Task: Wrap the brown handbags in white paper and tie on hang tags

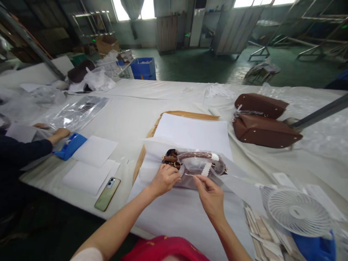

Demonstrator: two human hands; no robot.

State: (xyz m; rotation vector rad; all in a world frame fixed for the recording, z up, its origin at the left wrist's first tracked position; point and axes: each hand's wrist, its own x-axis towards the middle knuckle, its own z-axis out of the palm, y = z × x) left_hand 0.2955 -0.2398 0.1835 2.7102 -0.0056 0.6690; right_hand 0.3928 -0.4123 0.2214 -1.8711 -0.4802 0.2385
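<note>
A brown handbag (171,158) lies in front of me on white paper, partly covered by thin translucent wrapping. Clear plastic and a white piece cover its curved handle (195,156), and a zigzag-edged white tag (206,169) hangs below. My left hand (166,179) is at the bag's near left side, fingers curled and pressed together; what they hold, if anything, is hidden. Between thumb and forefinger of my right hand (210,192) is a thin white string (189,175), pointing left toward the other hand.
Two brown handbags (268,130) lie at the right beside a metal post (323,110). A white fan (297,212) stands near right by cardboard strips. A phone (107,194) and white sheets (94,150) lie left, near a co-worker's hand (62,132) and a blue holder (71,145).
</note>
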